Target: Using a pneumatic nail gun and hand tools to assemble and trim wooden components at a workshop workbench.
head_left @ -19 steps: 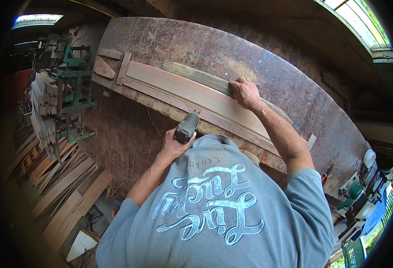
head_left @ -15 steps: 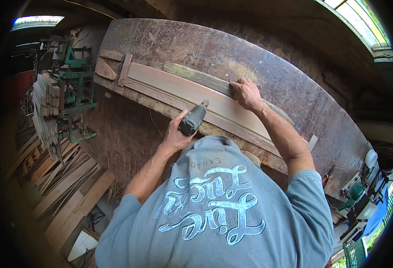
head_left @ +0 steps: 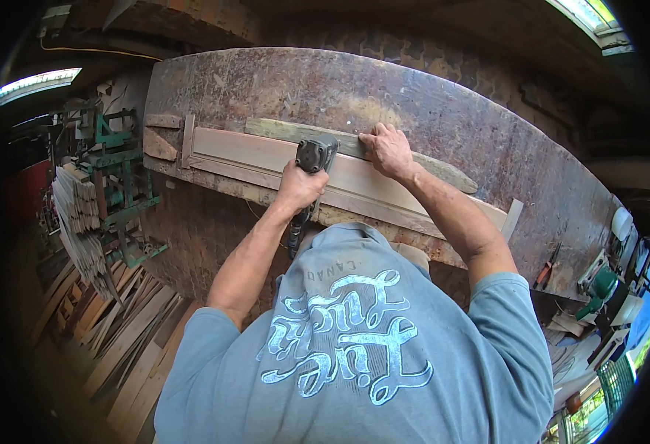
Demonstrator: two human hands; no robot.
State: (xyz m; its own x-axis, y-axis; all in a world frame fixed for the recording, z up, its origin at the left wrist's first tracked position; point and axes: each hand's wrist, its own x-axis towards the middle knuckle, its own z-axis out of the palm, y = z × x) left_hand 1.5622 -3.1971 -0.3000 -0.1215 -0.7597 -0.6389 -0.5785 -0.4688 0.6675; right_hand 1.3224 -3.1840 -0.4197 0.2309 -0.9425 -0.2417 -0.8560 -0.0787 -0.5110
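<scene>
In my left hand (head_left: pixel 302 183) is a dark nail gun (head_left: pixel 317 154), fingers wrapped round its grip. Its head stands over the pale wooden panel (head_left: pixel 221 142), hiding part of the panel and of the weathered board behind it. A dark fitting hangs below that hand; the nose of the tool is hidden. My right hand (head_left: pixel 391 153) has its fingers bent over the weathered greenish board (head_left: pixel 284 130), gripping it near its middle. This board lies along the far side of the panel. Thin strips of wood edge the panel, including an upright end strip (head_left: pixel 188 140) at the left.
The large worn workbench (head_left: pixel 443 122) curves across the view. Two wood blocks (head_left: pixel 160 146) sit at its left end, pliers (head_left: pixel 549 268) and a green tool (head_left: pixel 603 284) at the right. Stacked boards (head_left: pixel 136 348) and a green metal rack (head_left: pixel 125 159) stand at the left.
My left hand has raised the nail gun and moved it away from me, turning its head upward over the panel. The right hand keeps its place on the weathered board. The view has shifted slightly.
</scene>
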